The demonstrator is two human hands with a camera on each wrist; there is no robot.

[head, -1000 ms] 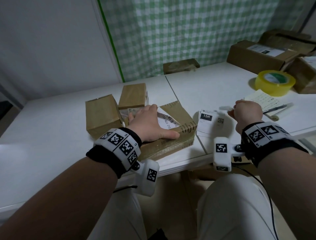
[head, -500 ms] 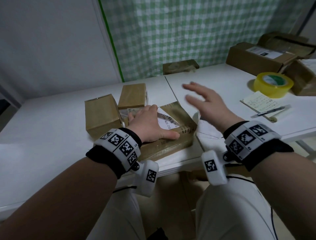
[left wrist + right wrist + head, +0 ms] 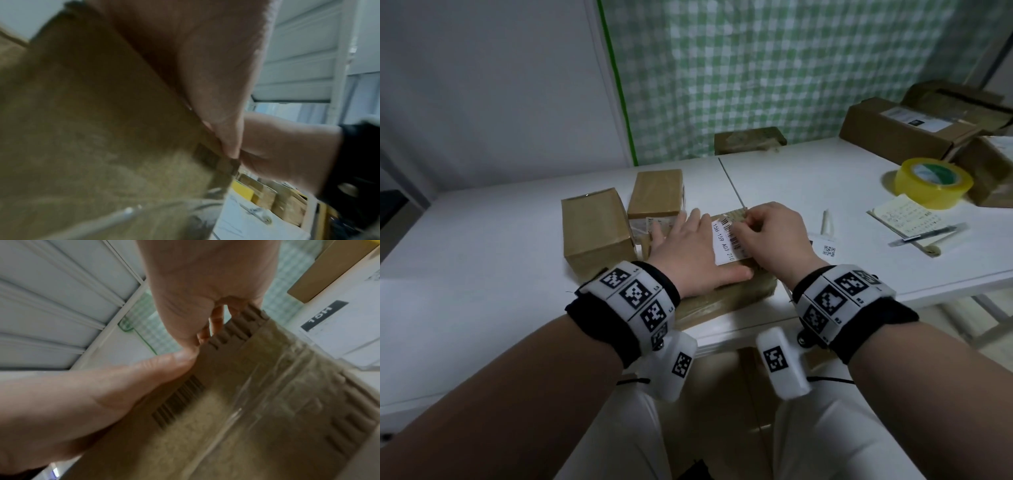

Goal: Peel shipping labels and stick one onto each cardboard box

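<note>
A flat cardboard box (image 3: 736,296) lies at the table's near edge. On its top is a white barcode label (image 3: 724,248). My left hand (image 3: 688,250) lies flat on the box left of the label, with the thumb along the label's near edge. The bent fingertips of my right hand (image 3: 765,236) press on the label's far right part. In the right wrist view the right hand (image 3: 205,288) meets the box (image 3: 246,418) beside the left thumb (image 3: 133,386). The left wrist view is blurred, showing the box (image 3: 82,129) under the palm.
Two small cardboard boxes (image 3: 594,229) (image 3: 655,192) stand left of the flat box. Label sheets (image 3: 825,248) lie to its right. Further right are a notepad (image 3: 900,219), a pen (image 3: 928,234) and a yellow tape roll (image 3: 933,181). Larger boxes (image 3: 907,126) are stacked at the back right.
My right hand left the label sheets on the right, swung left with spread fingers and came down on the label. The left hand stayed flat on the box.
</note>
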